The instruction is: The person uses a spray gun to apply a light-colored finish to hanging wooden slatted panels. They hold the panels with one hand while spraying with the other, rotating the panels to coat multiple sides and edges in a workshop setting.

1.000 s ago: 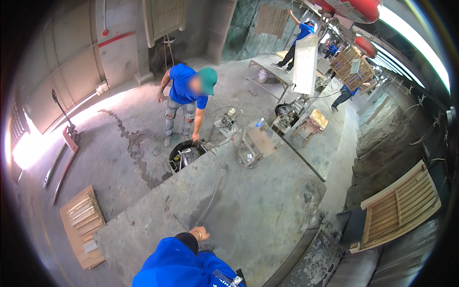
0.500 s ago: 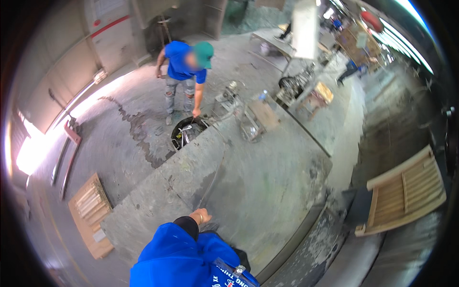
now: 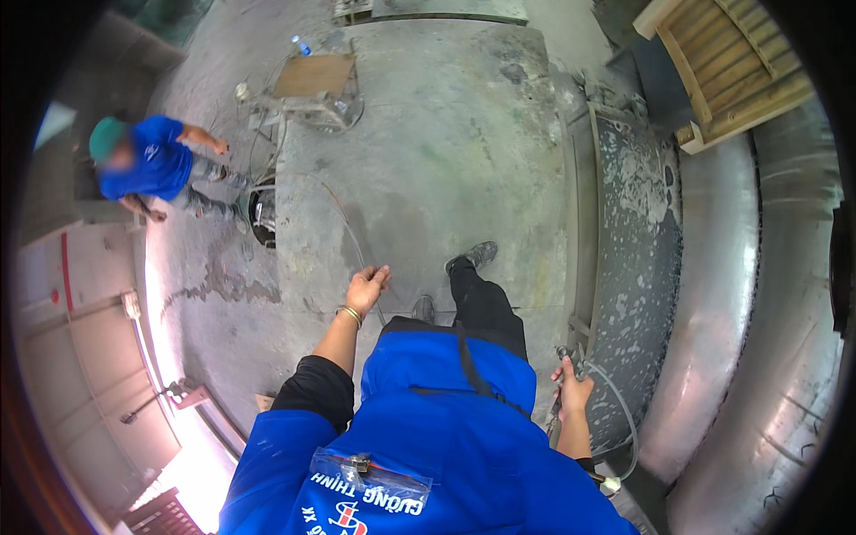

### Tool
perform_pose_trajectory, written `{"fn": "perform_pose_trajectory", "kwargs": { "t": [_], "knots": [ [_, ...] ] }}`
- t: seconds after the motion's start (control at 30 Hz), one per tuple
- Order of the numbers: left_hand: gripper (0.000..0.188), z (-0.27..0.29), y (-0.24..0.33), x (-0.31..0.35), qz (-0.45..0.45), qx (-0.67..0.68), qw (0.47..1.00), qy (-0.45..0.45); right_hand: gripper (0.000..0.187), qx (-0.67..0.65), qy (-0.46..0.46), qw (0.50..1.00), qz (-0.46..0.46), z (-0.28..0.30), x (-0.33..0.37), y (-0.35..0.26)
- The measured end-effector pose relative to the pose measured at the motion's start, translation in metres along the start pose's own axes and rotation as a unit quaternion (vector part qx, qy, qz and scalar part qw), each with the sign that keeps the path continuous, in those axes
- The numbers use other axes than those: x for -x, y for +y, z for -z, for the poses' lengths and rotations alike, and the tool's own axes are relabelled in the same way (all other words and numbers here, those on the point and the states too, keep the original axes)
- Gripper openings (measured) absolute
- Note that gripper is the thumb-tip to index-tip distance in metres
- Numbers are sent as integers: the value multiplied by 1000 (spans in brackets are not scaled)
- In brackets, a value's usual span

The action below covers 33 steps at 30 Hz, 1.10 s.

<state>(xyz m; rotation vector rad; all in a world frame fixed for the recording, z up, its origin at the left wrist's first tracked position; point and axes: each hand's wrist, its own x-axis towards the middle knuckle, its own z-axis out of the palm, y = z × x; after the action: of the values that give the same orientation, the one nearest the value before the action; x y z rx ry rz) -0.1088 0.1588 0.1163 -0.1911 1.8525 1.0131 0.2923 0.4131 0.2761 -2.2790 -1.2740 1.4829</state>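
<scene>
The small grey metal spray gun (image 3: 572,354), at near right beside a pale translucent hose (image 3: 629,410), is clamped in the right hand (image 3: 576,393), appears rigid, fairly light and best gripped round its body; the left hand's (image 3: 366,292) hold cannot be determined.

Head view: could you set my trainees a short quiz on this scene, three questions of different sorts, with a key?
1. Multiple choice: what does the right hand hold?
A) a broom
B) a metal tool with a clear hose
C) a red bucket

2. True or false: the co-worker at the picture's left wears a green cap.

3. Short answer: in which corner of the picture does the slatted wooden panel show?

Key: 1. B; 2. true; 3. the upper right corner.
</scene>
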Motion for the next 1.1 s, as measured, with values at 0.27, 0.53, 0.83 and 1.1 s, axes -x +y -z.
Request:
{"fn": "perform_pose_trajectory", "kwargs": {
  "t": [0.27,0.53,0.83,1.1],
  "knots": [
    [49,-62,231,-44,-70,-54,996,-22,26,4,27,999,-23,9,-75,-125],
    [48,-166,488,-84,-267,-86,956,-83,33,-64,71,994,49,6,-150,-219],
    [42,-288,803,-193,-439,-139,876,-145,38,-220,266,939,-9,-50,-169,-299],
    [55,-469,1105,-320,-550,-185,754,-308,30,-371,459,787,-178,-139,-87,-453]
  ]
}}
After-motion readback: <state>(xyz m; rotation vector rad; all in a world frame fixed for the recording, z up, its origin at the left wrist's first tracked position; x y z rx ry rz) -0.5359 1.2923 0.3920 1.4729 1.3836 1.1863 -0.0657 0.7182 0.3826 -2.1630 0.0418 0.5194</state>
